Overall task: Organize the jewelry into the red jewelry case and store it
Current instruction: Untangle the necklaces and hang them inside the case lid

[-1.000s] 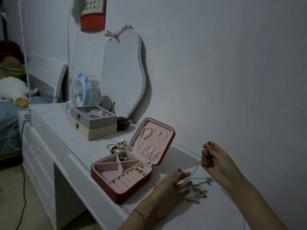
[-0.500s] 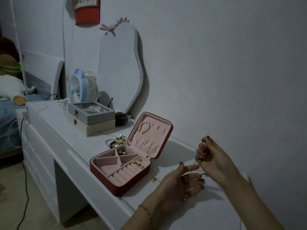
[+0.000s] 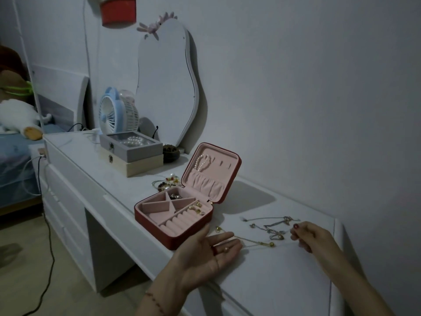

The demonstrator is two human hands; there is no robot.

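Right hand (image 3: 312,236) pinching one end of a thin gold necklace (image 3: 255,242), left hand (image 3: 205,254) flat and palm-up under the other, fingers apart, gripping nothing: mid-untangling, judging by the heap of chains (image 3: 273,226) left on the table (image 3: 273,281). Next: lifting it clear, unsnagged, into the red jewelry case (image 3: 175,224) just beside the left hand. Open case: pearl bracelet (image 3: 201,163) in lid, earrings (image 3: 197,207) on the rolls.

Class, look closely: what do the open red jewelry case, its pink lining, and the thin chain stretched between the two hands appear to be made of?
Open red jewelry case: likely faux leather, smooth with a slight sheen and stitched edges. Pink lining: soft, matte, velvet-like fabric, gathered into a pocket in the lid. Thin chain: gold-toned metal by its glints, with small beads; the dim light leaves the true metal open. It runs from the left hand to the right hand.
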